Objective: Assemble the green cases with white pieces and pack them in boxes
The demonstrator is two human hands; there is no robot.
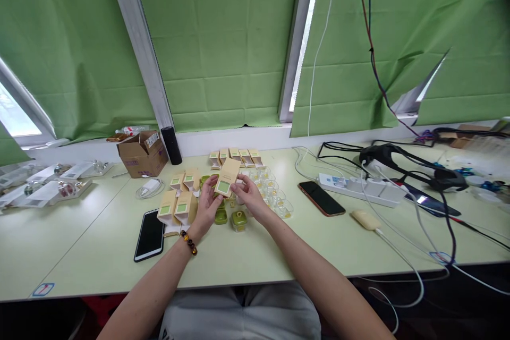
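Observation:
Between both hands a small tan cardboard box [228,172] with a green window is held tilted above the table. My left hand [206,206] grips its left side, fingers closed on it. My right hand [252,197] pinches its lower right edge. Just below the hands sits a small clear container with a green lid [239,219], beside a green lid [220,217]. Several similar tan boxes [182,207] stand left of my left hand, some with flaps open. Right of my right hand lie several clear containers [279,199] with yellow spots, partly hidden by the hand.
More tan boxes [245,157] line up at the back. A phone [150,235] lies at left, another phone [321,198] at right. Beyond it are a power strip [358,188], a computer mouse [365,220] and loose cables. A brown carton [143,155] and black cylinder [171,145] stand at the back left.

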